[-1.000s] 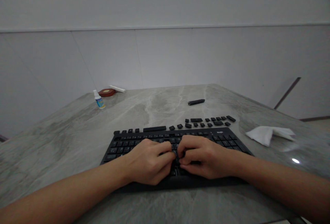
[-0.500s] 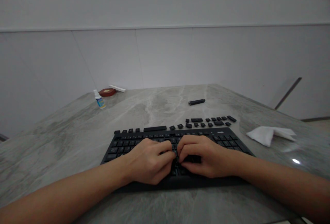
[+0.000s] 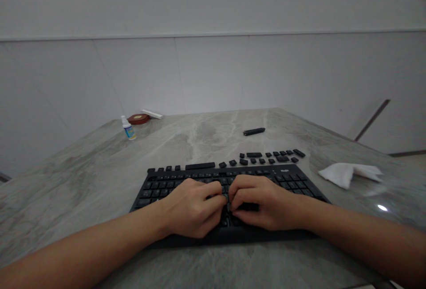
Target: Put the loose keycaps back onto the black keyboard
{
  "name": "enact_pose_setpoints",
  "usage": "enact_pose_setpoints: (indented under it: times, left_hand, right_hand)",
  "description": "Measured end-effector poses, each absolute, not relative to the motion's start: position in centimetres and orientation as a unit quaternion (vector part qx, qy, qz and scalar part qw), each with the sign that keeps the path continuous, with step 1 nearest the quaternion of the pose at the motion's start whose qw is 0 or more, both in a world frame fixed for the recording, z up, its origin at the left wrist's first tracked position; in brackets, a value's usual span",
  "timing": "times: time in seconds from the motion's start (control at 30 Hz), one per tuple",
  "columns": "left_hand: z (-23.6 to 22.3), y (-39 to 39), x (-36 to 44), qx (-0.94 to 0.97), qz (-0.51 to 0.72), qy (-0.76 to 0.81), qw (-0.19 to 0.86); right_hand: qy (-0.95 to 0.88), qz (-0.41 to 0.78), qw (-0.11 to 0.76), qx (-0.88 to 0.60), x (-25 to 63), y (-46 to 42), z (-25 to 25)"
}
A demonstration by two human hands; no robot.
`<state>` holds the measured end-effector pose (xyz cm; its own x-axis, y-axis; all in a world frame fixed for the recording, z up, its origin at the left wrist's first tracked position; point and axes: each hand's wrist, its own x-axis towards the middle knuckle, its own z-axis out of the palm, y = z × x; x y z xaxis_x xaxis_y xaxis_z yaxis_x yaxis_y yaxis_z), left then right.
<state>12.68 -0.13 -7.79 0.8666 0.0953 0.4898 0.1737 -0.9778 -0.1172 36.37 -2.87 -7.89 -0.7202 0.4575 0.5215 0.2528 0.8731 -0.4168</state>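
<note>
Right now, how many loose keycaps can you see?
20 loose keycaps, all just past the keyboard: four small and one long at left, eight in the nearer row and seven in the farther row at right. The left hand and right hand may hide others.

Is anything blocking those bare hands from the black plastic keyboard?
Nothing visible: the left hand and right hand are both at the black plastic keyboard. The loose black keycaps lie along its far edge, clear of both hands. The hands hide what's underneath.
</note>
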Motion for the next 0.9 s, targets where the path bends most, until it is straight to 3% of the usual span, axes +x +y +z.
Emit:
enact_pose_setpoints:
  times: [0.47, 0.63, 0.9]
  left_hand:
    - [-7.7, -0.1, 12.4, -0.964, -0.252, -0.044, 0.065]
    - [-7.6, 0.1, 12.5, -0.967, -0.25, -0.033, 0.035]
    - [-7.5, 0.2, 12.8, -0.976, -0.218, -0.018, 0.003]
  right_hand:
    - [-0.929, 0.118, 0.31, -0.167, 36.2, -2.9, -7.7]
    - [-0.952, 0.043, 0.263, -0.147, 36.0, -3.3, -7.1]
    - [-0.972, 0.031, 0.166, -0.165, 36.0, -3.6, -6.8]
